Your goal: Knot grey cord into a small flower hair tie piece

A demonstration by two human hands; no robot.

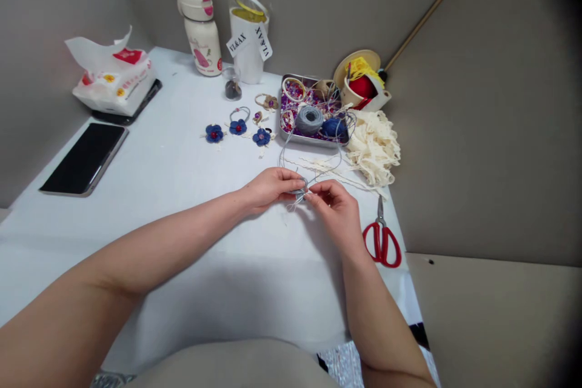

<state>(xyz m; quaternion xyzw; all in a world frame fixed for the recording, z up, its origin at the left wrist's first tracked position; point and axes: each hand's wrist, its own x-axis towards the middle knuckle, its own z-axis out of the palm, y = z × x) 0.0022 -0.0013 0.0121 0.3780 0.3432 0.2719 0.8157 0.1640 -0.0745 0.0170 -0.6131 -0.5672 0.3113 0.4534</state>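
Observation:
Between my two hands is a small grey cord piece [300, 195] with pale loose ends hanging below it. My left hand [275, 189] pinches it from the left, thumb on top. The fingertips of my right hand [335, 205] are closed at its right side, on the cord and a pale strand. Grey cord runs up in loops from there towards a grey cord ball [310, 119] in a metal tray [313, 140]. Beside that ball lies a blue ball of cord [334, 127]. How the piece is knotted is too small to make out.
Red-handled scissors [382, 241] lie right of my right hand, with cream lace [373, 147] behind them. Blue flower ornaments [237, 127] sit left of the tray. A phone [85, 159], tissues [119, 82], a bottle [202, 42] and a white container [249, 51] stand farther out.

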